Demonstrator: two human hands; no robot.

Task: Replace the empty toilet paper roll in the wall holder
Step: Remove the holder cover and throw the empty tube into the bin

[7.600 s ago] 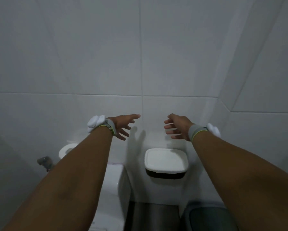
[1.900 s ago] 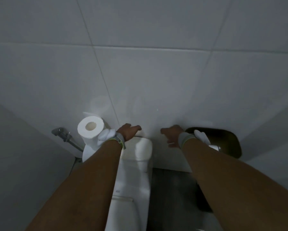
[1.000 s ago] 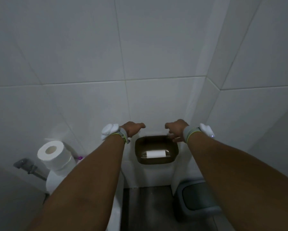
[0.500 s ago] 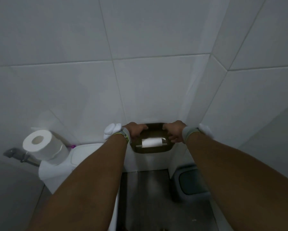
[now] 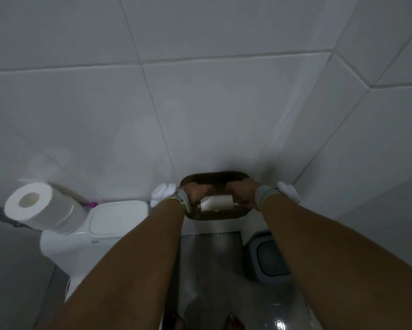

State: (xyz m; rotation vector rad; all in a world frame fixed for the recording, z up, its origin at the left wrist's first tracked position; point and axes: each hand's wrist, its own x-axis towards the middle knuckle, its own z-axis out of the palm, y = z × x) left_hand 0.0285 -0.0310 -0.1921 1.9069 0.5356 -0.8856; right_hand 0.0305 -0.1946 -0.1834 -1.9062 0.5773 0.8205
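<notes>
both hands (image 5: 196, 195) now inside holder (image 5: 214, 178)

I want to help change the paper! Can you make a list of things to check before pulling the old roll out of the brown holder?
1. Both hands at the holder: ok. The left hand and right hand are inside it, one at each end of the old roll.
2. Firm grip on the roll's ends: cannot tell, the fingers are hidden.
3. Old roll nearly used up: ok, it looks thin.
4. New roll ready: ok, it stands on the toilet tank.
5. Somewhere to throw the old one: ok, a grey bin sits on the floor below.
</notes>
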